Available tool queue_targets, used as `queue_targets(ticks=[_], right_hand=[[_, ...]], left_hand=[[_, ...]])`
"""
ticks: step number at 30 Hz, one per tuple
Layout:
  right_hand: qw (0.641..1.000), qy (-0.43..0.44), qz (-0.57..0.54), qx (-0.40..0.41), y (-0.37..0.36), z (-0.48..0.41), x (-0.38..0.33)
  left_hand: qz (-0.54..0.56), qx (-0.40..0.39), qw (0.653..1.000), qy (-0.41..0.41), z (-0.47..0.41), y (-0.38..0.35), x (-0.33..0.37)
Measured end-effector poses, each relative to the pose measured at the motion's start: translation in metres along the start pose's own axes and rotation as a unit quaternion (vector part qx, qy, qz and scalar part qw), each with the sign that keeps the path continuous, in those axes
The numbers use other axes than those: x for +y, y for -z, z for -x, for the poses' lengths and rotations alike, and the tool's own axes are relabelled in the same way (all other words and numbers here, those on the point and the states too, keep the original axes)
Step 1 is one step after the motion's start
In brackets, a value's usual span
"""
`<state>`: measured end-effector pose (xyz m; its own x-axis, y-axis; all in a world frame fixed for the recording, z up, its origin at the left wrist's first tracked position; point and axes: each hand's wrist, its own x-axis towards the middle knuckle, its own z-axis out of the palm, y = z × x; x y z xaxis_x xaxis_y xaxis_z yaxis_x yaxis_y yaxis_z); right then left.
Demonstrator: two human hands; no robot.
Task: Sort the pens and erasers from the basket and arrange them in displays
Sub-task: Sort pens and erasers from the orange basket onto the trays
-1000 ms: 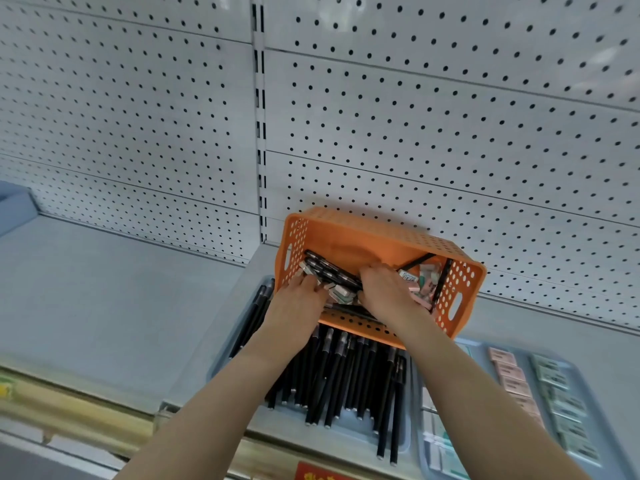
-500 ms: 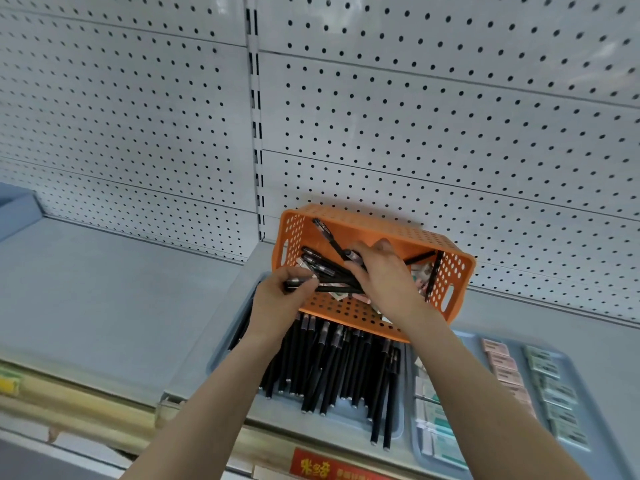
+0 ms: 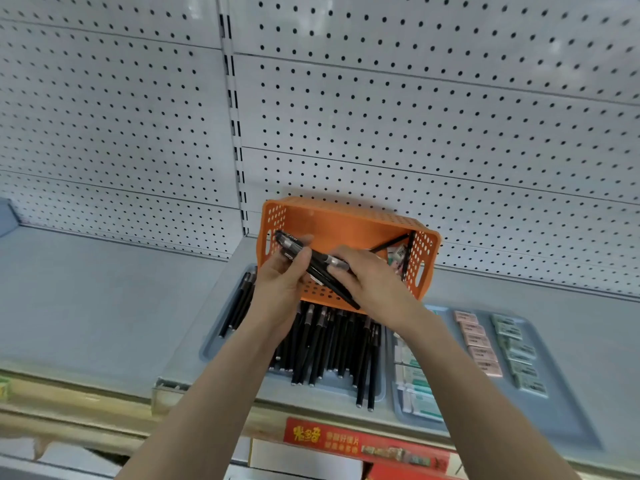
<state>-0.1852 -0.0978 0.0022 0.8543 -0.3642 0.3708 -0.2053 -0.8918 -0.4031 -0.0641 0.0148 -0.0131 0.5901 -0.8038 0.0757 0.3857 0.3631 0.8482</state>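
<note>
Both hands grip a bunch of black pens over an orange basket on a grey shelf.

A white pegboard wall [image 3: 415,116] dotted with round holes fills the view from 9 to 3 o'clock. Below it is the smooth shelf [image 3: 86,306]. At 6 o'clock of the perforated plastic basket [image 3: 346,223] a flat grey tray [image 3: 211,348] holds rows of slim pens [image 3: 329,341], partly hidden by the forearms. At 4 o'clock a second tray [image 3: 561,420] holds rectangular erasers [image 3: 478,344]. The left hand [image 3: 280,285] and right hand [image 3: 374,282] curl round the bunch of pens [image 3: 318,268] over the basket's near wall.

White pegboard wall [image 3: 415,116], slotted metal upright [image 3: 235,133], pale grey shelf [image 3: 86,289], red printed sign [image 3: 363,441] under its edge
</note>
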Motion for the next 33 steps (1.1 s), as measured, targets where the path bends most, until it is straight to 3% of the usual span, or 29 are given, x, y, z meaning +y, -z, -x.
queue_targets(ticks=[2, 6, 10, 14, 16, 19, 29, 33], right_hand=[[0.996, -0.044, -0.066, -0.030, 0.006, 0.007, -0.005], [0.969, -0.149, -0.194, -0.008, 0.015, 0.019, -0.011], [0.867, -0.267, -0.420, 0.031, 0.021, 0.024, -0.014], [0.771, -0.283, -0.570, 0.026, 0.028, 0.029, -0.022], [0.747, -0.275, -0.606, 0.014, 0.028, 0.031, -0.029], [0.741, -0.292, -0.602, 0.054, 0.018, 0.032, -0.035], [0.789, -0.315, -0.515, 0.116, 0.000, 0.040, -0.046], [0.771, -0.328, -0.531, 0.124, 0.001, 0.040, -0.047]], left_hand=[[-0.008, 0.010, 1.000, 0.002, 0.004, -0.004, 0.000], [-0.042, 0.045, 0.998, 0.027, 0.008, -0.006, -0.001], [-0.081, 0.050, 0.995, 0.030, 0.014, -0.005, -0.002], [-0.143, -0.012, 0.989, 0.038, 0.024, -0.014, -0.001], [-0.199, -0.063, 0.977, 0.039, 0.028, -0.017, -0.003], [-0.248, -0.115, 0.961, 0.050, 0.037, -0.019, -0.005], [-0.279, -0.150, 0.946, 0.062, 0.044, -0.006, -0.004], [-0.234, -0.136, 0.956, 0.114, 0.044, -0.005, -0.002]])
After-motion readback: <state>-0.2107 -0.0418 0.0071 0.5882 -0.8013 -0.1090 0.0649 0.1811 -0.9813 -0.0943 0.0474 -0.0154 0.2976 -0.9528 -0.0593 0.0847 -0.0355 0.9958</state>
